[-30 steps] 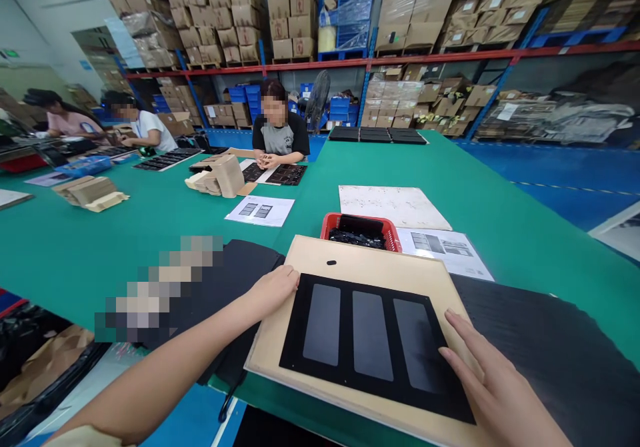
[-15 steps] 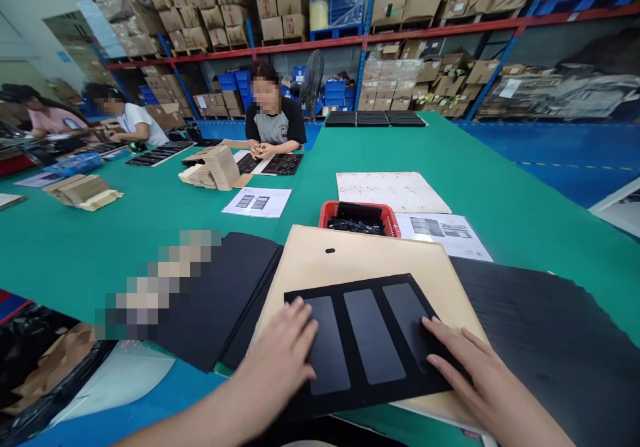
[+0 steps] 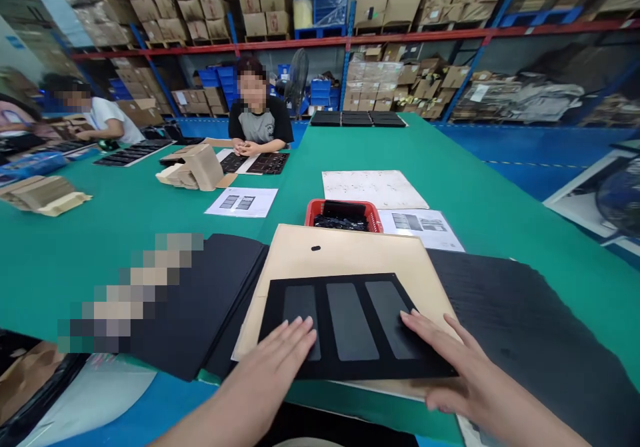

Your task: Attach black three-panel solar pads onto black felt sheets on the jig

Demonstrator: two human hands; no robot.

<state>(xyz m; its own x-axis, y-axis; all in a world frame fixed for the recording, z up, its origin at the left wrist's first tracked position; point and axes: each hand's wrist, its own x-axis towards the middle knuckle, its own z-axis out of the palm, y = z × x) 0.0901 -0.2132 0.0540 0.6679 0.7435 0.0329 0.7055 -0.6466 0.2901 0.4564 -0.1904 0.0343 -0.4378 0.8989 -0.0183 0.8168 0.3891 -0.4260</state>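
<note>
A flat black sheet point(image 3: 323, 327) with three greyish rectangular panels lies on a tan board point(image 3: 370, 250) in front of me. My left hand point(image 3: 290, 347) rests on its left panel, fingers stretched out and flat. On the right edge of the sheet, my right hand point(image 3: 450, 354) lies with fingertips on the right panel and its thumb apart, below the sheet's corner. Neither hand grasps anything. A small black oval piece point(image 3: 315, 248) sits on the board above the sheet.
Stacked black sheets point(image 3: 200, 307) lie left; a wide black sheet point(image 3: 525, 320) lies right. Behind the board stand a red basket point(image 3: 313, 212) of dark pieces, a white board point(image 3: 370, 187) and printed papers point(image 3: 423, 228). A co-worker point(image 3: 260, 124) sits across the green table point(image 3: 310, 157).
The black sheet has turned slightly and now sits straighter on the board. My left hand lies flatter over its left panel, and my right thumb has moved down off the sheet. The view has shifted right.
</note>
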